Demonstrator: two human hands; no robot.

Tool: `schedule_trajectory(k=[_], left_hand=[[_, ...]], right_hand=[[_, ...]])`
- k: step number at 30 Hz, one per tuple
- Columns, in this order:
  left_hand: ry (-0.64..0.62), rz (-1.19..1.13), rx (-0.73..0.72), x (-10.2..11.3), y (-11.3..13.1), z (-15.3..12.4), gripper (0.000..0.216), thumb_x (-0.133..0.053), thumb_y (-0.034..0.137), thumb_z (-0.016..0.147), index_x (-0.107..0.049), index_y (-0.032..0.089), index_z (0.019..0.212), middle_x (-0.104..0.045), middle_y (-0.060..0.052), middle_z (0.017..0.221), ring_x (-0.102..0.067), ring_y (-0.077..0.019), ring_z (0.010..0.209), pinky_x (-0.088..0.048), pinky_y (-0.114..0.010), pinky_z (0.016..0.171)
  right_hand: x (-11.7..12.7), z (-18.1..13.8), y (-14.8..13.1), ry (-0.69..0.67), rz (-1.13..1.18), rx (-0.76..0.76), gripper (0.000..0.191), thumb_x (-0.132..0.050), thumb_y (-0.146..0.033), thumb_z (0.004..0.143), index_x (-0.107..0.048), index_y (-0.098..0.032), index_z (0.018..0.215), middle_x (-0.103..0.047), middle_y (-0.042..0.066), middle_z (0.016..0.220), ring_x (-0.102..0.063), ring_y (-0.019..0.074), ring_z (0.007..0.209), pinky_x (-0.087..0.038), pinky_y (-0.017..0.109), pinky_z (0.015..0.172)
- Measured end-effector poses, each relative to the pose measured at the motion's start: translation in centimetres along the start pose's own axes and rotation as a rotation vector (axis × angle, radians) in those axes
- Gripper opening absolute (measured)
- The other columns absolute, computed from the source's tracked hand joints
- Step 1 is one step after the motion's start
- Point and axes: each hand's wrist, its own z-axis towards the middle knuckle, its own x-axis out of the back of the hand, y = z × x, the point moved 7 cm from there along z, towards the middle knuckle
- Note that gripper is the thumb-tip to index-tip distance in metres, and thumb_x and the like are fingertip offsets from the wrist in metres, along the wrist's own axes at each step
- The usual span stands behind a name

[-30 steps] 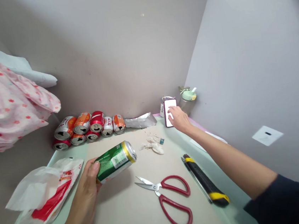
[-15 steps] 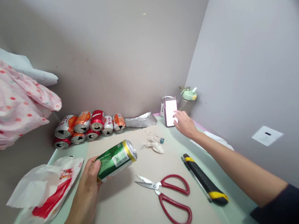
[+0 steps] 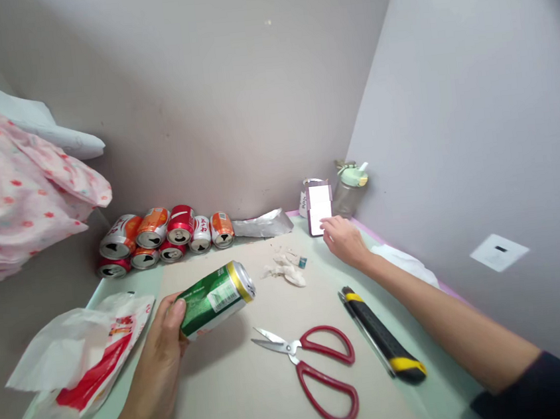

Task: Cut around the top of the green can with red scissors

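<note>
My left hand [image 3: 161, 345] grips a green drink can [image 3: 215, 298] on its side, held a little above the table, its silver top pointing right. My right hand [image 3: 344, 239] reaches to the far right corner, fingers loosely apart, just below a phone [image 3: 320, 209] with a lit white screen propped upright; the hand holds nothing. Red-handled scissors [image 3: 316, 365] lie shut on the table between my arms. A black and yellow utility knife [image 3: 381, 339] lies under my right forearm.
Several empty red and orange cans [image 3: 163, 238] are stacked against the back wall. A white and red plastic bag [image 3: 75, 357] lies at left. Crumpled tissue [image 3: 286, 272], a silver foil packet [image 3: 262, 226], a green-lidded bottle [image 3: 350, 189] and pink spotted cloth [image 3: 13, 197] are around.
My right hand has drawn back from the phone's screen, down and to the right. The left hand and green can have hardly moved.
</note>
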Motion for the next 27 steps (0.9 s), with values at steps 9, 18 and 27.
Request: schedule_trajectory(k=[9, 18, 27], left_hand=[[0.001, -0.010, -0.009, 0.1, 0.0, -0.2, 0.040, -0.067, 0.063, 0.078, -0.061, 0.025, 0.090, -0.067, 0.001, 0.096, -0.062, -0.0212, 0.088, -0.050, -0.024, 0.065], [-0.004, -0.037, -0.016, 0.1, -0.3, 0.1, 0.038, -0.067, 0.061, 0.080, -0.063, 0.027, 0.097, -0.066, 0.002, 0.106, -0.059, -0.0219, 0.102, -0.048, -0.021, 0.064], [0.006, -0.045, -0.011, 0.0, -0.2, -0.1, 0.036, -0.070, 0.058, 0.078, -0.063, 0.027, 0.095, -0.067, 0.002, 0.104, -0.060, -0.0221, 0.102, -0.047, -0.022, 0.061]], right_hand=[[-0.8, -3.0, -2.1, -0.213, 0.072, 0.024, 0.026, -0.060, -0.032, 0.100, -0.062, -0.018, 0.122, -0.065, 0.008, 0.121, -0.067, 0.0208, 0.098, -0.058, 0.040, 0.084], [0.2, -3.1, -2.1, -0.249, 0.048, -0.095, 0.027, -0.060, -0.032, 0.100, -0.062, -0.018, 0.123, -0.064, 0.009, 0.124, -0.066, 0.0215, 0.101, -0.058, 0.041, 0.085], [-0.3, -1.3, -1.1, -0.219, 0.011, -0.181, 0.031, -0.062, -0.032, 0.099, -0.060, -0.018, 0.127, -0.061, 0.010, 0.129, -0.065, 0.0241, 0.107, -0.057, 0.044, 0.089]])
